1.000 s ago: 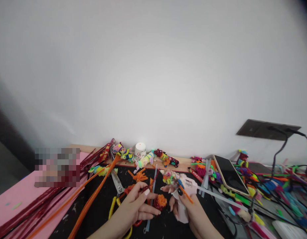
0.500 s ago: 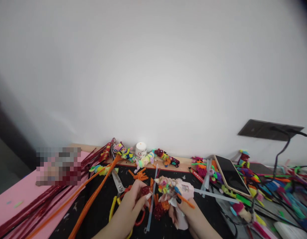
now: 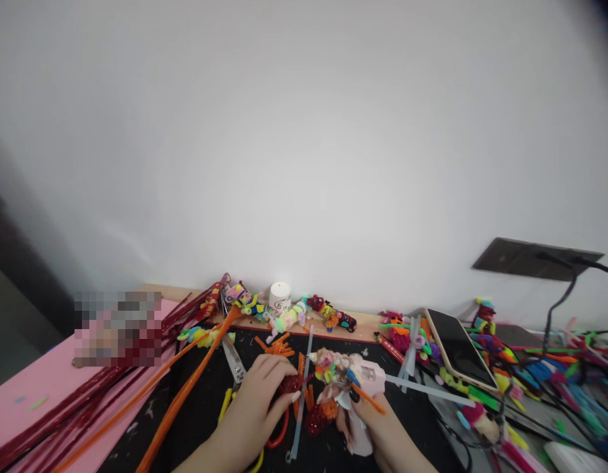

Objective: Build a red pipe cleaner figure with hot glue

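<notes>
My left hand (image 3: pixel 262 394) pinches a small dark red glittery piece (image 3: pixel 290 386) near the glue gun's nozzle. In my right hand (image 3: pixel 366 410) is a pale pink hot glue gun (image 3: pixel 368 376), its front covered with colourful fuzzy bits, its tip pointing left. A clear glue stick (image 3: pixel 427 389) runs out of its back. An orange pipe cleaner stem (image 3: pixel 370 397) lies across my right thumb area. Below the nozzle is a red glittery ball with an orange part (image 3: pixel 318 419), close to the right fingers; whether they hold it too I cannot tell. A loose glue stick (image 3: pixel 301 407) lies between the hands.
Scissors (image 3: pixel 232 358) with yellow handles and cut orange pieces (image 3: pixel 279 346) lie on the black mat (image 3: pixel 186 433). Pipe cleaner bundles (image 3: pixel 186 387) stretch leftward. Behind stand a white paper cup (image 3: pixel 280 299) and small fuzzy figures (image 3: pixel 289 316). A phone (image 3: pixel 459 348) and cables (image 3: pixel 550 315) are at right.
My left hand has turned so its back faces up more, and the red piece in it has shifted slightly right toward the nozzle. My right hand and the glue gun have barely moved.
</notes>
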Demonstrator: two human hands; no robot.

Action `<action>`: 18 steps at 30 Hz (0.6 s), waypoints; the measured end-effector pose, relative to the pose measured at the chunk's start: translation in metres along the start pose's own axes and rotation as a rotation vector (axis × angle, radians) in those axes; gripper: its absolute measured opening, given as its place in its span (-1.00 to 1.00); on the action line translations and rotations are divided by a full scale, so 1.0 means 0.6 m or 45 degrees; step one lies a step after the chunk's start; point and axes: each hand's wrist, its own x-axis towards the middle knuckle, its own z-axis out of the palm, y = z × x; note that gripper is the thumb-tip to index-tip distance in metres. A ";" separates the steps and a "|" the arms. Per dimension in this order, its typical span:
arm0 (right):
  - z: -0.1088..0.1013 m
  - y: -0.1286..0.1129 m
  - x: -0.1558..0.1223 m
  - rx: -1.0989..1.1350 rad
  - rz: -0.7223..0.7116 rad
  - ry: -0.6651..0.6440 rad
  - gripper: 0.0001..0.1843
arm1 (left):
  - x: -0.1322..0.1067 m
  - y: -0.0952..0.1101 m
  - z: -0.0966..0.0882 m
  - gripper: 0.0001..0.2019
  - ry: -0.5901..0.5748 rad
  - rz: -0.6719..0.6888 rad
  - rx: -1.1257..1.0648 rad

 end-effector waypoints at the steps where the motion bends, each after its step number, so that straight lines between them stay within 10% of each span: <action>1: 0.001 0.000 0.000 0.000 0.011 0.005 -0.41 | 0.000 -0.003 0.002 -0.83 -0.010 0.016 0.020; 18: -0.010 0.020 0.000 -0.063 -0.021 -0.054 -0.43 | -0.011 0.012 0.014 -0.52 -0.179 0.141 -0.146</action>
